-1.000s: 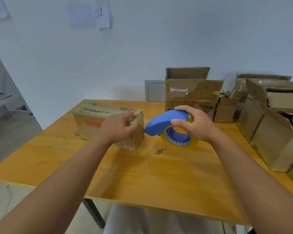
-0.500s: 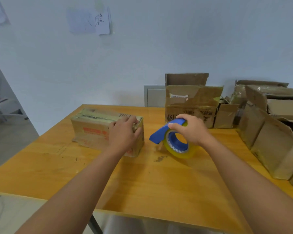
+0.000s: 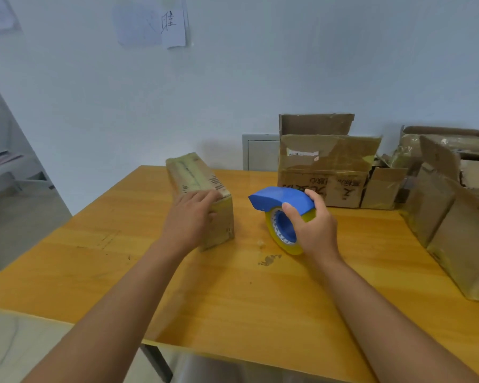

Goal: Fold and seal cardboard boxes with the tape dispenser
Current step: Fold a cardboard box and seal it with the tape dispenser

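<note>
A closed, taped cardboard box lies on the wooden table, its long side running away from me. My left hand rests on the box's near end, fingers laid over the top corner. My right hand grips the blue tape dispenser with its yellowish tape roll, standing on the table just right of the box.
Several opened and flattened cardboard boxes stand along the wall behind the dispenser, and more lean at the table's right side. A scuff mark shows on the tabletop. The table's front edge is near me.
The box has been turned from lying crosswise to pointing away from me, my left hand still on its near end. The dispenser stays in my right hand, tilted slightly.
</note>
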`<act>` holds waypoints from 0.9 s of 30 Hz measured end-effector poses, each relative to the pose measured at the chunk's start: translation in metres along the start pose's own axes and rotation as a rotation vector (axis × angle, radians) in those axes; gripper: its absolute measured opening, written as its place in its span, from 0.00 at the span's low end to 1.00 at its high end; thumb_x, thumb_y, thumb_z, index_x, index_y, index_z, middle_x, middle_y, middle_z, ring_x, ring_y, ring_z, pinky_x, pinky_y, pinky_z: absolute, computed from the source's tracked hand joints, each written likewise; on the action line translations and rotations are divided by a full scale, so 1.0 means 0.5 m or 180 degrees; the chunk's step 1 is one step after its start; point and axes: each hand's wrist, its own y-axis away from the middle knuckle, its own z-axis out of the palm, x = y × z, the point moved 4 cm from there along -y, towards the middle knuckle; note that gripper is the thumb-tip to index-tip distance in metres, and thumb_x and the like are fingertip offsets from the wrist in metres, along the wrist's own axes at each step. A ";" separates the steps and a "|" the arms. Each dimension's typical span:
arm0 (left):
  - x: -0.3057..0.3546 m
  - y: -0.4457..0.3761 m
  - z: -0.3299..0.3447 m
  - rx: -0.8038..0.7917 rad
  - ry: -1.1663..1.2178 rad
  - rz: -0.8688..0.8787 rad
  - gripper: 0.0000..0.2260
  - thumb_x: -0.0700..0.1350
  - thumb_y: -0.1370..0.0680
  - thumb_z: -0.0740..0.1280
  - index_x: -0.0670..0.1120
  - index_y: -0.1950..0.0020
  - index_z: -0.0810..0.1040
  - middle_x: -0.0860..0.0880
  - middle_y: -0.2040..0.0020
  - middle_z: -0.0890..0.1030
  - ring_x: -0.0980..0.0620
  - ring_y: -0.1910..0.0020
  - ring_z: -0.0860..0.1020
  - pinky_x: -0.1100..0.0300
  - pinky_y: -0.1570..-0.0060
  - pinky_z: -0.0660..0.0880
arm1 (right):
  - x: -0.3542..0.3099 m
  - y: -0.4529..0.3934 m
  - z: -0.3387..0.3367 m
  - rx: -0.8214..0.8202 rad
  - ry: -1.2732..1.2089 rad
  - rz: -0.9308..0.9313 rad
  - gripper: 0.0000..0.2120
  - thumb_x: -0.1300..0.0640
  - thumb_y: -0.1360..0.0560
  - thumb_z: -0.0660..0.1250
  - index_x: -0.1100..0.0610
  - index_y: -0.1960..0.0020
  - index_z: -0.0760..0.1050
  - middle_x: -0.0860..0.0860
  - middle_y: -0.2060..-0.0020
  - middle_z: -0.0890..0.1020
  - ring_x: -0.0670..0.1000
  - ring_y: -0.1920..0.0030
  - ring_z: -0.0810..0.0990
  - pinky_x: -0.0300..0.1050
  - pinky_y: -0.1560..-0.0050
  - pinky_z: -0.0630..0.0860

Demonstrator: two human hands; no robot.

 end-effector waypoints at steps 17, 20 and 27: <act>-0.053 -0.043 0.019 0.0264 0.0660 0.0503 0.17 0.51 0.20 0.63 0.47 0.35 0.80 0.48 0.35 0.80 0.44 0.34 0.76 0.47 0.38 0.74 | 0.027 0.028 0.008 0.0160 -0.0228 -0.0166 0.39 0.30 0.32 0.63 0.52 0.28 0.69 0.44 0.41 0.74 0.46 0.43 0.75 0.41 0.48 0.75; -0.058 -0.038 0.033 0.0042 0.0562 0.0455 0.20 0.52 0.20 0.66 0.50 0.28 0.74 0.48 0.27 0.71 0.44 0.27 0.66 0.45 0.33 0.68 | 0.029 0.029 0.006 0.0147 -0.0243 -0.0132 0.39 0.30 0.32 0.63 0.51 0.28 0.69 0.44 0.41 0.74 0.46 0.43 0.75 0.44 0.46 0.76; -0.055 -0.031 0.028 -0.0023 0.0494 0.0213 0.25 0.55 0.22 0.68 0.49 0.26 0.70 0.49 0.31 0.74 0.46 0.32 0.69 0.45 0.44 0.76 | 0.030 0.030 0.005 0.0134 -0.0271 -0.0108 0.38 0.31 0.32 0.64 0.50 0.28 0.69 0.43 0.40 0.74 0.44 0.42 0.75 0.46 0.45 0.77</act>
